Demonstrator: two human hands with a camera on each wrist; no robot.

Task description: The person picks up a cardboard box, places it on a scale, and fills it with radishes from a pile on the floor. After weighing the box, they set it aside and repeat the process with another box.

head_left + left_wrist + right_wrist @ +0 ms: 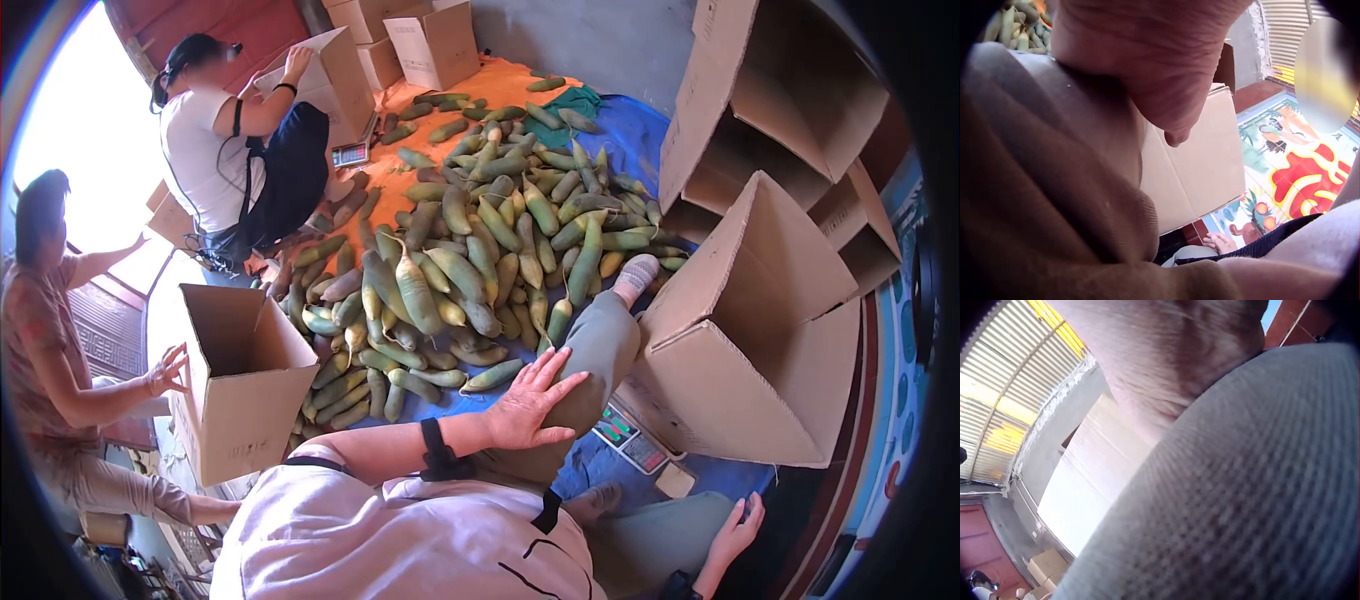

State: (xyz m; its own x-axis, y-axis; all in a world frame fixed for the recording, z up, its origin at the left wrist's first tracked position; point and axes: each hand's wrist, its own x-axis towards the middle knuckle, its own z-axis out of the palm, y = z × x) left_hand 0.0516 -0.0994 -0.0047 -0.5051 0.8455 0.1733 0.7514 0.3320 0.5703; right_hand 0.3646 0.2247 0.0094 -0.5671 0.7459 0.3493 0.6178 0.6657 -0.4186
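My left hand (pixel 535 400) rests on my raised left knee (pixel 597 365), its fingers spread and straight; in the left wrist view the hand (pixel 1147 56) lies over the trouser cloth. Lower right in the head view, my right hand (pixel 738 530) lies loosely at my other knee (pixel 670 545), and the right wrist view shows it against the grey trousers (pixel 1229 487). Just beyond my left hand spreads a big heap of long green radishes (pixel 460 270). An open cardboard box (pixel 740 390) stands right of my knee, beside a digital scale (pixel 635 440).
A person in a white shirt (pixel 205 150) crouches at a carton (pixel 335 90) near another scale (pixel 350 154). At left, another person (pixel 50 330) has a hand at an open box (pixel 250 400). Large stacked cartons (pixel 720 100) stand at right. Orange (pixel 400 180) and blue sheets (pixel 630 130) lie under the radishes.
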